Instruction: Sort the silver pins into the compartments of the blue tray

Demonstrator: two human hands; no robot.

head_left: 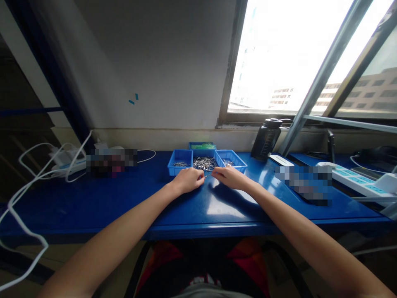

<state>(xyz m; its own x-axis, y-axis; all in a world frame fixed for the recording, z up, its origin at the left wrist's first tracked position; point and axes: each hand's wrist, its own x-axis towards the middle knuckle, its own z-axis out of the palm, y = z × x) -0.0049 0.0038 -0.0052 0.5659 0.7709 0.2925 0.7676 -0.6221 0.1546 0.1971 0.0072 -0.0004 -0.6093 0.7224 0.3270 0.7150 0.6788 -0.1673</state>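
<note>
Both my arms reach forward over a blue bench (217, 207). My left hand (187, 180) and my right hand (231, 177) rest on the bench just in front of a row of blue trays, fingertips almost meeting. Each hand's fingers are curled in a pinch; a tiny metal piece shows at the left fingertips, too small to name. The middle tray (204, 163) holds a heap of small silvery metal pins. The left tray (180, 162) and the right tray (231, 160) each hold a few of the same pins.
A fourth blue tray (202, 145) with something green stands behind against the wall. A dark water bottle (266, 139) stands right of the trays, a white power strip (356, 179) further right. White cables (40, 165) and a charger lie at the left.
</note>
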